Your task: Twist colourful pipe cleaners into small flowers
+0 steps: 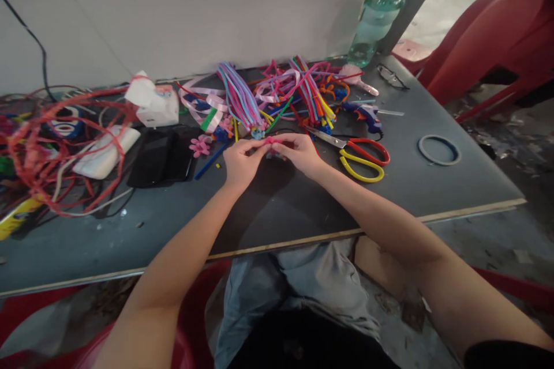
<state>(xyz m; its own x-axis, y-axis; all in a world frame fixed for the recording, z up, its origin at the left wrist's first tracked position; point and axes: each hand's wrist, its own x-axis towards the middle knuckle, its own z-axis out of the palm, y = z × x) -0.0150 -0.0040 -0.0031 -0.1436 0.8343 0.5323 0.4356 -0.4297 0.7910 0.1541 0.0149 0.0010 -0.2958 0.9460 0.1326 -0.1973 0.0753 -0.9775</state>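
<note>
Between the fingertips of both my hands is a small pink pipe-cleaner piece [272,140], mostly covered by fingers. My left hand [243,161] pinches it from one side and my right hand [300,153] from the other, just above the dark table. Behind them lie bundles of fuzzy pipe cleaners [242,92] in blue, pink, red and yellow. Scissors [359,153] with one red and one yellow handle rest close to my right hand. A pink pipe-cleaner flower [200,146] sits left of my left hand, near a short blue pipe cleaner [210,160].
On the left are black phones [161,155], a tissue pack [153,104], a white power block [107,151] and tangled red strips [38,138]. To the right are a glue gun [364,116], a tape ring [439,150], glasses [392,76], a green bottle [374,26] and a red chair [480,34].
</note>
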